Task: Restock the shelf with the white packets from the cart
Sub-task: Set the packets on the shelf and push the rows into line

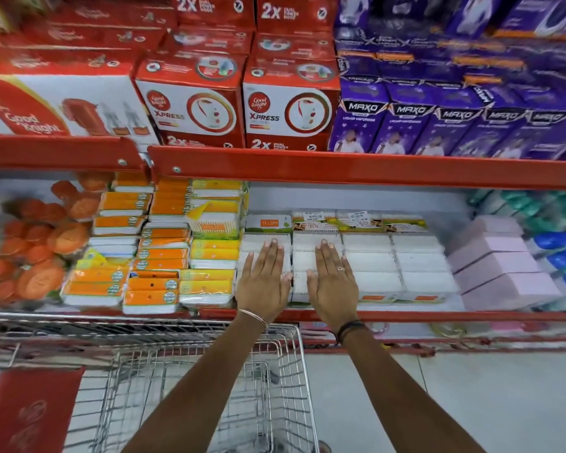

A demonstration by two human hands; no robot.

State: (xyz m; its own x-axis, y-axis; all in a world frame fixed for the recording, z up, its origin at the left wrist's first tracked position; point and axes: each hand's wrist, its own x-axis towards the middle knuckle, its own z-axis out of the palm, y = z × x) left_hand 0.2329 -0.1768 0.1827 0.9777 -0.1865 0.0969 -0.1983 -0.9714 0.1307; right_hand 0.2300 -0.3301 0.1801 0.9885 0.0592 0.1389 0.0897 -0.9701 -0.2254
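Observation:
Rows of white packets [370, 266] lie flat on the middle shelf [406, 317], several rows side by side. My left hand [263, 279] rests flat, palm down, on the leftmost row, fingers stretched out and together. On the row beside it my right hand [332, 279] lies flat as well, a ring on one finger. Neither hand grips a packet. Below my arms stands the wire cart [164, 380]; no white packets show in the part of its basket that I can see.
Orange-and-white packets [157, 256] are stacked left of the white rows, with round orange tubs [30, 256] further left. Pink boxes [497, 273] sit to the right. The shelf above [340, 165] carries red and purple cartons close over the hands.

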